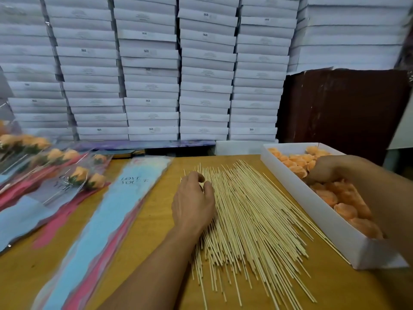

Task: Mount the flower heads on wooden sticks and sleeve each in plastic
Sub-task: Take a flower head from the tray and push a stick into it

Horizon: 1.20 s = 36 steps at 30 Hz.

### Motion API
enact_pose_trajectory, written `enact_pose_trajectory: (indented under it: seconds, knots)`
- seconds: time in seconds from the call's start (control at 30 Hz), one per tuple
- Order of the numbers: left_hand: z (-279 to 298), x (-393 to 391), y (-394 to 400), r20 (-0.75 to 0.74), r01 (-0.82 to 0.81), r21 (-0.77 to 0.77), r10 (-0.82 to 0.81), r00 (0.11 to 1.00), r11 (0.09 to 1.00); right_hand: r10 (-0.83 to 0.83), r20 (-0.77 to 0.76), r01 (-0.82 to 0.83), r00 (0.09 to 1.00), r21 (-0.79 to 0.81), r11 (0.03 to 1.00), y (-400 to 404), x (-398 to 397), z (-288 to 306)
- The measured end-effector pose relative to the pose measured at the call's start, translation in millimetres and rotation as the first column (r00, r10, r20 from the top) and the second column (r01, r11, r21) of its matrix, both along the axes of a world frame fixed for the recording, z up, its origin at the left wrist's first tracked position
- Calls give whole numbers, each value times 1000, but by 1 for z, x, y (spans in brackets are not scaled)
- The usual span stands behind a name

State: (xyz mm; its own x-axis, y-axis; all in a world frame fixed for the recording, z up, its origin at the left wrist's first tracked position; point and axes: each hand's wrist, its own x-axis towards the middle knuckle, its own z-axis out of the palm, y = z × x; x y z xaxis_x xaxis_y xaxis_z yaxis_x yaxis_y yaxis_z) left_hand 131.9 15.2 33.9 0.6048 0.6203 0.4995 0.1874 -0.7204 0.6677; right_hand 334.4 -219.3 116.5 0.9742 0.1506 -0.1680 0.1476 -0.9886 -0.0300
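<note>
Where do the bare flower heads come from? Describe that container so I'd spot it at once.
On the wooden table, look right of the spread sticks. There lies a long white tray of orange flower heads, the right hand reaching in. Unlike the closed boxes behind, it is open.

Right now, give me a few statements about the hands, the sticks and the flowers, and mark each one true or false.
1. The left hand rests on the pile of wooden sticks, its fingers curled at the far end. True.
2. The right hand reaches into the white box of orange flower heads. True.
3. The sticks stand upright in a jar. False: they lie loose and flat on the wooden table.
4. The finished sleeved flowers lie to the right of the box. False: they lie at the left of the table.
5. The empty plastic sleeves lie to the left of the sticks. True.
</note>
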Motion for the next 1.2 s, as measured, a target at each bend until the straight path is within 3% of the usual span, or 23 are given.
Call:
enact_pose_trajectory:
  seconds: [0.1,0.4,0.6,0.8,1.07,1.2]
  knots:
    - [0,0,0,-4,3,0,-3,1000,1000,-25,-72,26,997,14,1000,-8,5,-3]
    - [1,-1,1,-5,10,-7,-10,1000,1000,81,-81,-86,993,-56,995,-3,0,3]
    - [1,-1,1,-7,13,-9,-13,1000,1000,117,27,-116,993,-17,993,-1,-1,-3]
    - [0,-1,1,-8,19,-17,-19,1000,1000,20,93,-32,995,127,991,-14,9,0]
    - [-1,0,2,-1,38,-20,-38,999,999,-16,122,0,992,131,991,-17,7,5]
    - [1,-2,0,-3,43,-15,-43,999,999,-28,267,-27,963,200,979,-12,0,15]
